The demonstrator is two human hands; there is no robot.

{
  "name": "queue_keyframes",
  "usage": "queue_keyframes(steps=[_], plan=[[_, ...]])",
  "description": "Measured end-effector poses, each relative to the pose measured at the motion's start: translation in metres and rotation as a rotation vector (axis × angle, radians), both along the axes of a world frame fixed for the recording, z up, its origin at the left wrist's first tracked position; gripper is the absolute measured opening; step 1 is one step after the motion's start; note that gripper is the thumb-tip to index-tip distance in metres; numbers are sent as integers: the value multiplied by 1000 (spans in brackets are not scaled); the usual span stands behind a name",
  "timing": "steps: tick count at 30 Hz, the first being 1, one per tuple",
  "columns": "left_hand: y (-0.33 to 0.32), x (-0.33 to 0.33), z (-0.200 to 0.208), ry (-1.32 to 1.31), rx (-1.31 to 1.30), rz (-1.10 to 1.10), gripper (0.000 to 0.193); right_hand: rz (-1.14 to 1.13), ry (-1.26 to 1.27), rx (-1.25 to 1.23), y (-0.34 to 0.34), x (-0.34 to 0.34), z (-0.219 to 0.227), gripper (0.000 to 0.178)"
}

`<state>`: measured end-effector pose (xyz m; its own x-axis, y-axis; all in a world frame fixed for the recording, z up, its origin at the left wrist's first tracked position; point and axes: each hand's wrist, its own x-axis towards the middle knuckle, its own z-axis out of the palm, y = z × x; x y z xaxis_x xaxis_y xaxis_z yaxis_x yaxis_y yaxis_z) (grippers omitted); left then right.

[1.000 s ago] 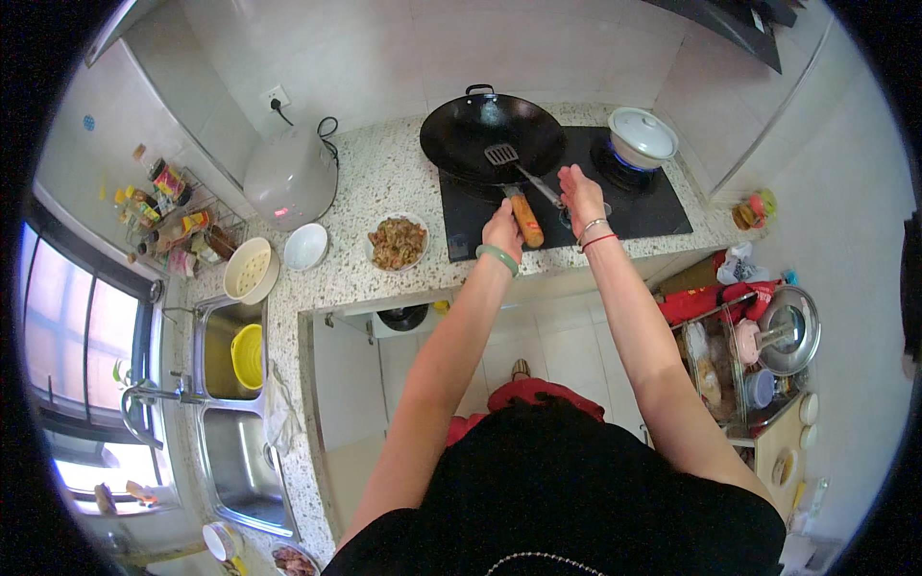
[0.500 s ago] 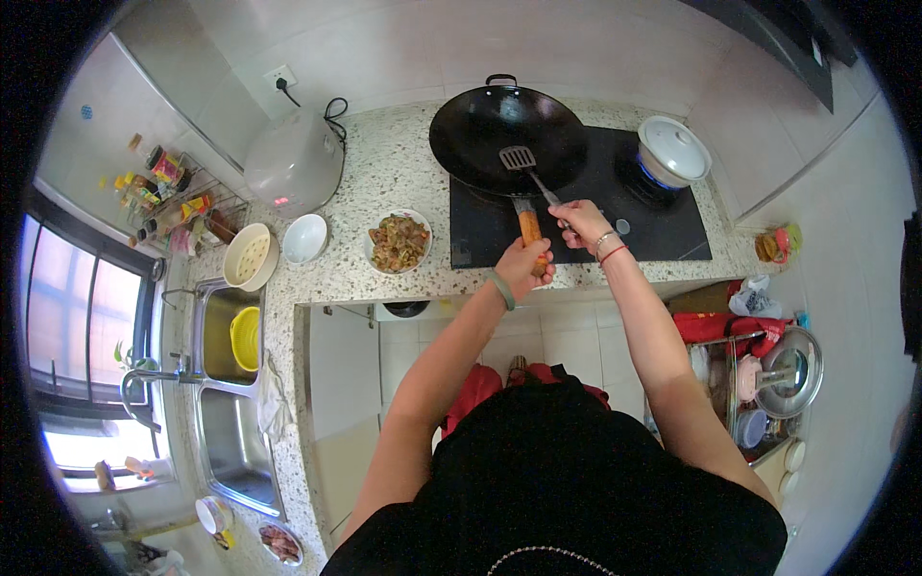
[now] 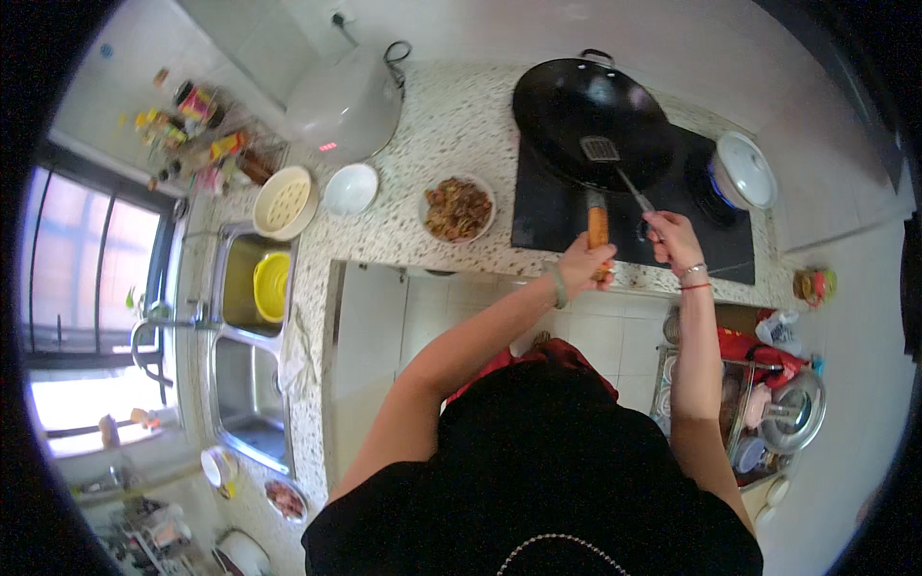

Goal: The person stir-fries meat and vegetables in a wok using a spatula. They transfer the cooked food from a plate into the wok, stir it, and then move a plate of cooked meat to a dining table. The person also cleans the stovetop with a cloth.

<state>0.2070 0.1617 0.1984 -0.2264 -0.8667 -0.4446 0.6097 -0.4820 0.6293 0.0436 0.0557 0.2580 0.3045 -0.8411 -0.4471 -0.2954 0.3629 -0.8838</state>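
A black wok (image 3: 576, 115) stands on the left part of the black cooktop (image 3: 547, 219), its wooden handle (image 3: 597, 228) pointing toward me. My left hand (image 3: 584, 264) is wrapped round the lower part of that handle. In my right hand (image 3: 674, 240) is the handle of a slotted metal spatula (image 3: 634, 190). The spatula's blade lies inside the wok, near its front side. I make out no food in the wok. To the wok's left, a plate of cooked food (image 3: 458, 208) sits on the speckled counter.
A white lidded pot (image 3: 745, 171) stands on the right burner over a blue flame. Leftward are a small white bowl (image 3: 351, 189), a cream basket (image 3: 285, 204), a rice cooker (image 3: 346, 106) and a double sink (image 3: 252, 389) with a yellow colander (image 3: 272, 286). A rack (image 3: 744, 384) stands at right.
The view has swung, so the counter, wok and cooktop appear farther right and higher. Both hands keep their holds, and the spatula is still in the wok.
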Motion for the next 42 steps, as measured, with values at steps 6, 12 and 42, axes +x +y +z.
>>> queue_keyframes(steps=[6, 12, 42], plan=[[4, 12, -3, -230, 51, 282, 57, -5, 30, -179, 14, 2, 1, 16], [3, 77, -27, 133, 22, 469, 52, 14, 622, -1120, 30, -4, -1, 23], [36, 160, -28, -18, -35, 693, 54, 164, 150, -820, 72, 74, 57, 34]])
